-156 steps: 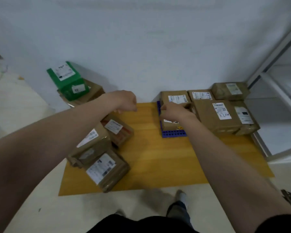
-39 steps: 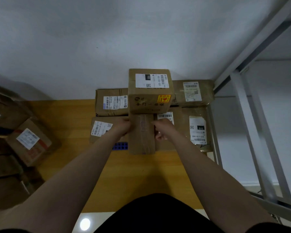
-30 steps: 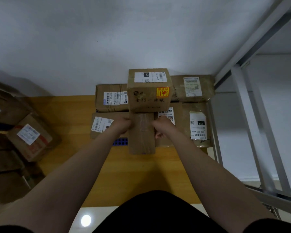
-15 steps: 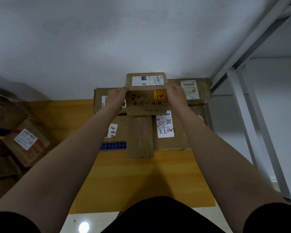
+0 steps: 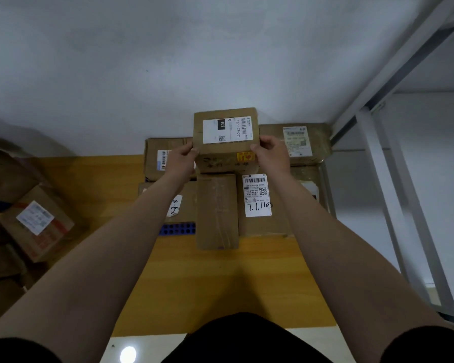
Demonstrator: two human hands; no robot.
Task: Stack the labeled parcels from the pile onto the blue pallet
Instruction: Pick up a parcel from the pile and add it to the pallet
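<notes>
Left hand (image 5: 185,158) and right hand (image 5: 271,153) clamp the top parcel (image 5: 226,132) at frame centre; best square it on the stack before letting go.

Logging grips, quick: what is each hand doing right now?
Left hand: closed on the top parcel's left side.
Right hand: closed on its right side.

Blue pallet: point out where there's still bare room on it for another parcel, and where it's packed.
The only bare patch of the blue pallet shows at its front left edge, between the handwritten-label parcel and the narrow unlabelled parcel. Everything behind is packed with parcels. Both hands, left and right, grip the top parcel.
</notes>
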